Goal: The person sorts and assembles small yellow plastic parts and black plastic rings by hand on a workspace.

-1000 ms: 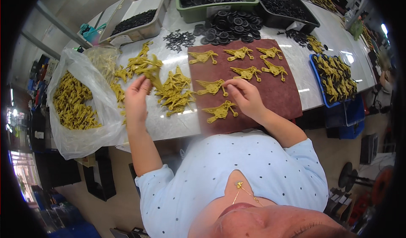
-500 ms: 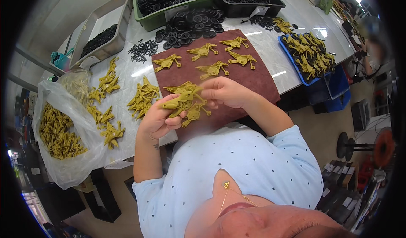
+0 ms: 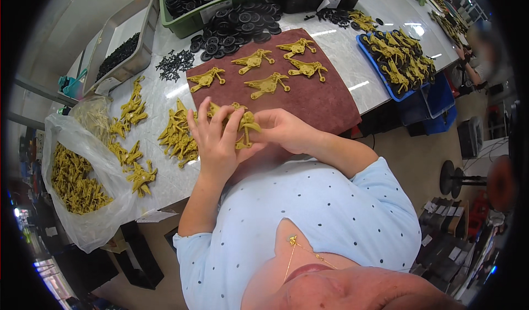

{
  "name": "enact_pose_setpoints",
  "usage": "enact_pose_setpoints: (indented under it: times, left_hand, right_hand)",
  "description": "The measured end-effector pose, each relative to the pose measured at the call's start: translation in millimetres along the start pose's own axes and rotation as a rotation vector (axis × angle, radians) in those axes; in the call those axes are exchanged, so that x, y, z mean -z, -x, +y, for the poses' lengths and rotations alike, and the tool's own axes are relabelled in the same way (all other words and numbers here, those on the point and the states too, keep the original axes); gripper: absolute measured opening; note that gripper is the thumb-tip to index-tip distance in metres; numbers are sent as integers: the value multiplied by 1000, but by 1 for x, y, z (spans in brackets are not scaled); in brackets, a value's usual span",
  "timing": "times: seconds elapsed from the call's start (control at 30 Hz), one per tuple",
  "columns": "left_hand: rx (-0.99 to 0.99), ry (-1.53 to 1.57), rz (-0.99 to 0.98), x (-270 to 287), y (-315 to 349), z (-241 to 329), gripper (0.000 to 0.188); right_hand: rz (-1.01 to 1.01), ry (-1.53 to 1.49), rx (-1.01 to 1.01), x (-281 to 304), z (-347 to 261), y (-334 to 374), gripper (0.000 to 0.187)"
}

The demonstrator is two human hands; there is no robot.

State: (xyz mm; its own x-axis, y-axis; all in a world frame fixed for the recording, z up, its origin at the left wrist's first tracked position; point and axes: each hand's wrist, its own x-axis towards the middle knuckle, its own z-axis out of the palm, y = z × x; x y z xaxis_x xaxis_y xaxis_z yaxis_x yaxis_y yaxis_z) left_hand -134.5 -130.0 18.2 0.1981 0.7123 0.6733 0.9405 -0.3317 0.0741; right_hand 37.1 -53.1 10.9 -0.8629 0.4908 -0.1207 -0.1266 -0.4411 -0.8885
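Note:
Both of my hands meet at the near left part of a maroon cloth (image 3: 336, 103). Between them is an olive-yellow moulded plastic part (image 3: 249, 125) with a forked end. My left hand (image 3: 216, 139) is closed over it, its fingers bent across the top and covering much of it. My right hand (image 3: 284, 129) pinches the part from the right side, fingertips partly hidden. More olive-yellow plastic shows behind the left fingers; how many pieces, I cannot tell. Several matching parts lie spaced apart on the cloth, one of them a part (image 3: 267, 85) just beyond my hands.
Left of my hands lies a heap of yellow parts (image 3: 179, 136); farther left is a plastic bag (image 3: 91, 227) full of them. Black wheels (image 3: 242, 26) pile before a green bin (image 3: 215, 15). Grey (image 3: 144, 51) and black bins (image 3: 319, 2) flank it. A blue tray (image 3: 374, 70) stands right.
My left hand has turned over, its fingers now spread across the top of the part instead of holding it from below. My right hand stays at the part's right side. The view has shifted slightly.

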Motion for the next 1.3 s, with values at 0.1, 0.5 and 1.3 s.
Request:
enact_pose_setpoints:
  times: [0.1,0.5,1.3]
  left_hand:
    - [-50,181,69,-9,5,-1,66]
    - [26,495,163,-13,0,14,51]
    - [717,-341,-218,29,58,-97,50]
  right_hand:
    - [-46,17,3,-2,-1,8,13]
    - [-135,86,-78,1,-15,29,12]
    - [439,1678,210,50,-13,51,48]
